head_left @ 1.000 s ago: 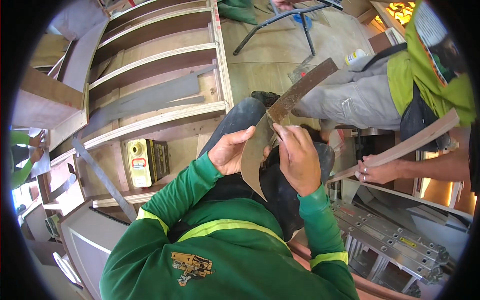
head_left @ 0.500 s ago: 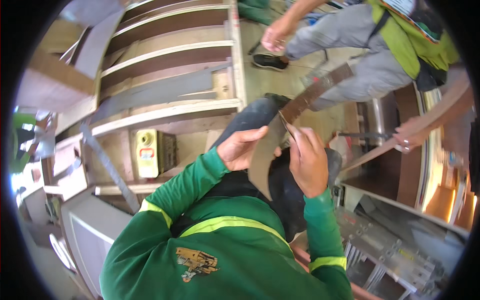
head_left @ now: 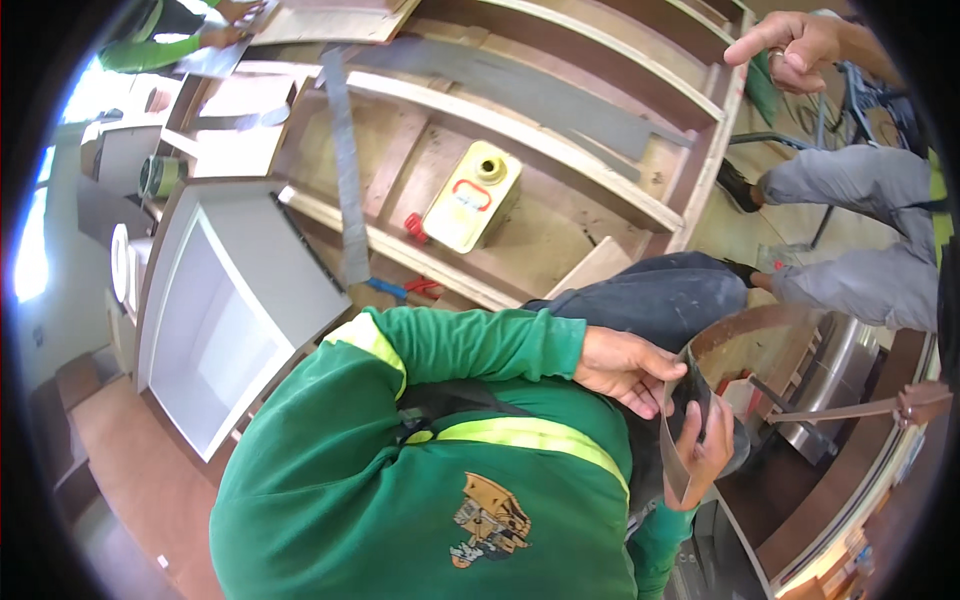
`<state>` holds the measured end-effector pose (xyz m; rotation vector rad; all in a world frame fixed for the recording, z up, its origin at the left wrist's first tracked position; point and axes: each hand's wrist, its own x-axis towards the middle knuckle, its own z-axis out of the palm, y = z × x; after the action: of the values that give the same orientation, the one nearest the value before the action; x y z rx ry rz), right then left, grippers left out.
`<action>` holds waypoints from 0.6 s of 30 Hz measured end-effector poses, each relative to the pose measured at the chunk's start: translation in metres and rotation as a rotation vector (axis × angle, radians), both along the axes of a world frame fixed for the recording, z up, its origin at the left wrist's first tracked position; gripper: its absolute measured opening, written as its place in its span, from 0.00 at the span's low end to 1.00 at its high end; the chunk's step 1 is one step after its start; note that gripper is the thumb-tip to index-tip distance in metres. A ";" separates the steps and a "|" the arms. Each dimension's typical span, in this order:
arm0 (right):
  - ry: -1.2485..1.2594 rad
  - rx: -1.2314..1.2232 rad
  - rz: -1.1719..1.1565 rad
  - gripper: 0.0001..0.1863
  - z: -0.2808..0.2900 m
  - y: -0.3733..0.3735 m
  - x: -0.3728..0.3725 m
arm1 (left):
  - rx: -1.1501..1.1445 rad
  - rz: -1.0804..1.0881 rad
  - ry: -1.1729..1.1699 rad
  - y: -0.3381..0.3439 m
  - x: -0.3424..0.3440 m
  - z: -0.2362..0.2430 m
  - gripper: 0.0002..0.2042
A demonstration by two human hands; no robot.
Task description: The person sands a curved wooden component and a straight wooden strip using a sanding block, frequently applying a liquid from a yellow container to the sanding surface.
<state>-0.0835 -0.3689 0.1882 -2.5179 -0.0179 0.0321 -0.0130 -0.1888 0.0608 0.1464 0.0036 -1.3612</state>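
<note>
A long, bendy brown strip (head_left: 674, 445), which looks like laminate or edging, curves across my lap toward the right. My left hand (head_left: 628, 366) pinches its edge between thumb and fingers. On the other side, my right hand (head_left: 708, 448) has its fingers bent up against the strip near its lower end, partly hidden by it. Whether a small tool is also in that hand cannot be seen. Both hands are close together over my dark trousers (head_left: 650, 290).
Ahead lies a slatted wooden frame (head_left: 520, 120) bearing a pale yellow can (head_left: 462, 215) and a grey strip (head_left: 345, 170). Blue and red tool handles (head_left: 420, 287) lie nearby. A co-worker's hand (head_left: 795, 50) points from the upper right. A white-fronted cabinet (head_left: 205, 335) stands left.
My view has swung left. Both hands have moved rightward in it, and the strip is bent more. The thin piece earlier at my right fingertips no longer shows.
</note>
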 end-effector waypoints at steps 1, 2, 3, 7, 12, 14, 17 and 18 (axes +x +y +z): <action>0.006 -0.003 0.016 0.12 0.000 0.003 -0.001 | -0.007 -0.007 -0.003 0.002 -0.002 0.000 0.20; 0.013 -0.006 0.031 0.12 0.001 0.006 -0.002 | -0.005 -0.001 -0.002 0.007 -0.007 0.000 0.20; 0.004 -0.009 0.034 0.13 0.000 0.010 -0.002 | -0.003 -0.008 -0.017 0.012 -0.006 0.005 0.20; 0.022 -0.074 0.085 0.13 -0.002 0.028 0.006 | 0.001 0.095 0.017 0.020 -0.011 0.004 0.21; 0.035 -0.155 0.231 0.14 0.001 0.041 0.023 | 0.195 0.263 -0.048 0.039 -0.016 0.015 0.23; 0.043 -0.158 0.289 0.14 -0.001 0.046 0.030 | 0.255 0.264 -0.082 0.062 -0.018 0.029 0.27; 0.056 -0.155 0.372 0.14 -0.003 0.053 0.041 | 0.367 0.339 -0.184 0.089 -0.026 0.043 0.34; 0.048 -0.170 0.396 0.14 -0.004 0.052 0.043 | 0.393 0.353 -0.181 0.095 -0.029 0.047 0.36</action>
<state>-0.0403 -0.3165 0.1845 -2.6417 -0.5128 0.2645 -0.0417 -0.0939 0.1079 0.5728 0.1394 -0.9786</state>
